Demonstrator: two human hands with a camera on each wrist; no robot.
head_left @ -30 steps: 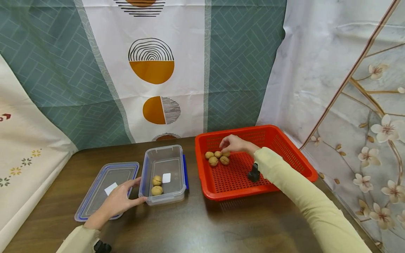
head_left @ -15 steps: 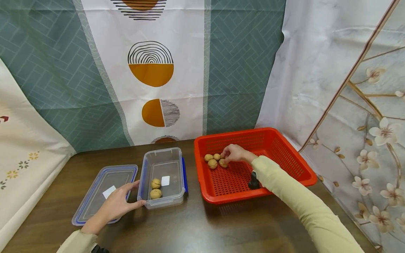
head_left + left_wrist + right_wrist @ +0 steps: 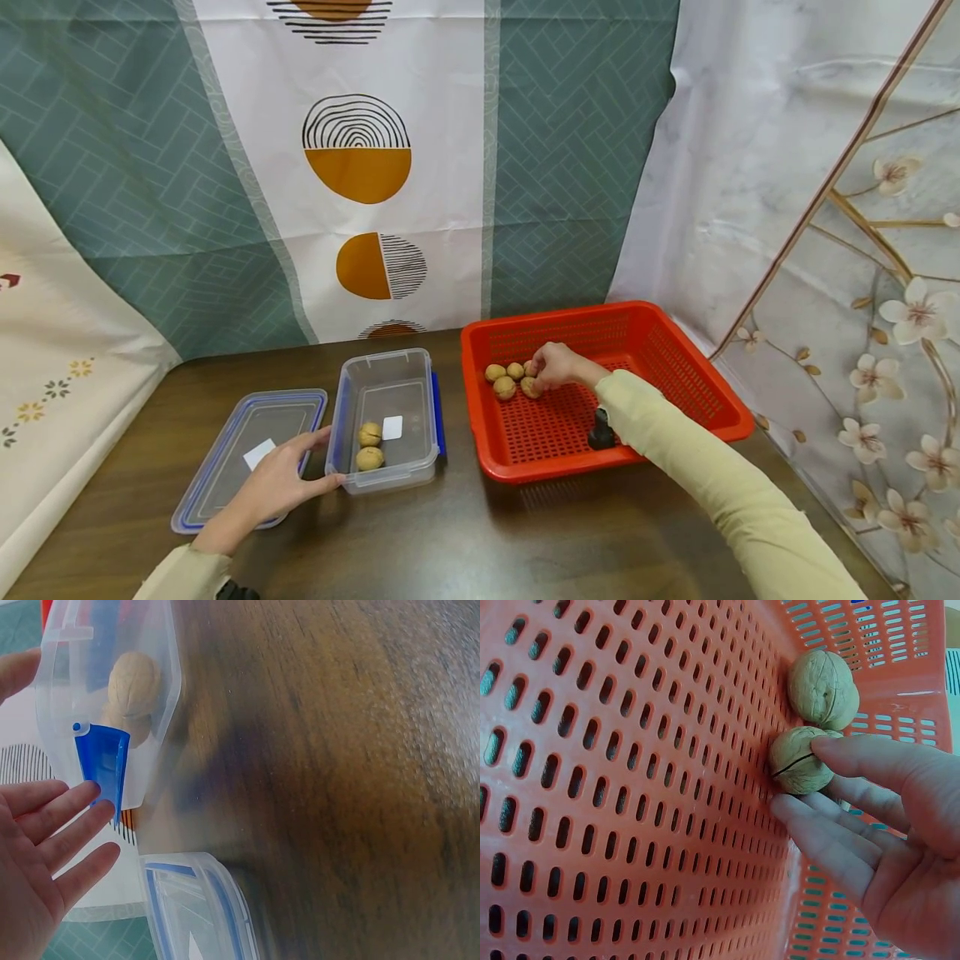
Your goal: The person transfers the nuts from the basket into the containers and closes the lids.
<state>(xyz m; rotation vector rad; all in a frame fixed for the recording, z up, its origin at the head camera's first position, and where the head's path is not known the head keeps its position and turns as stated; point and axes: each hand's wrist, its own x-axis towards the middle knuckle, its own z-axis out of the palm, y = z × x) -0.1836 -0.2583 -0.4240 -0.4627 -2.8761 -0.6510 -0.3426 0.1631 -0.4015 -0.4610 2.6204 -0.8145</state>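
In the red basket [image 3: 480,433], my right hand [image 3: 557,367] is at a small group of walnuts. The right wrist view has its thumb and fingers pinching a cracked walnut [image 3: 799,765], which sits against another walnut [image 3: 821,686]. My left hand [image 3: 281,479] is at the near left corner of a clear plastic box [image 3: 397,392]. Its thumb touches the corner and its fingers lie straight along the side, near a blue latch [image 3: 105,761]. Two walnuts [image 3: 369,458] rest inside the box beside a white label [image 3: 392,427].
A clear lid with a blue seal [image 3: 240,467] lies on the wooden table [image 3: 450,542], left of the box and partly behind my left hand. A blue latch [image 3: 438,417] hangs along the box's right side. Patterned cloths [image 3: 562,167] stand behind and at both sides.
My right hand has come down and slightly nearer onto a walnut at the right of the group. The left hand keeps its place at the box; the camera has shifted slightly.
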